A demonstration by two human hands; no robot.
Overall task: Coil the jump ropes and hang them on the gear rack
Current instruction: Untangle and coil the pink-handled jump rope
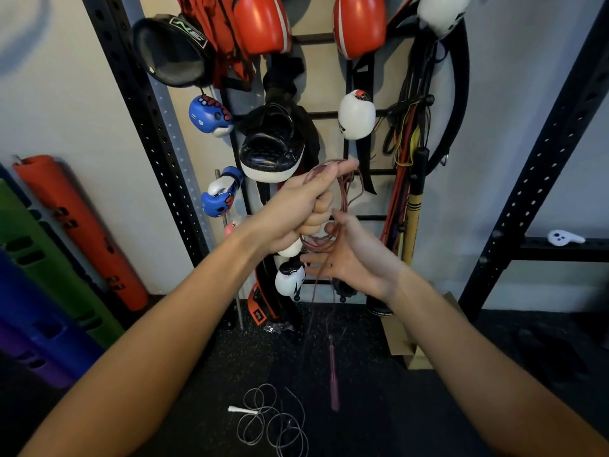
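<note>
At mid-frame the thin pink jump rope is gathered in loose loops in the left hand, whose fingers are curled round it, while the right hand is held wide just below-right, the cord seemingly crossing its palm. The uncoiled tail hangs vertically beneath the right hand, the nearer one, to a pink handle at lower centre; the gear rack is directly behind.
</note>
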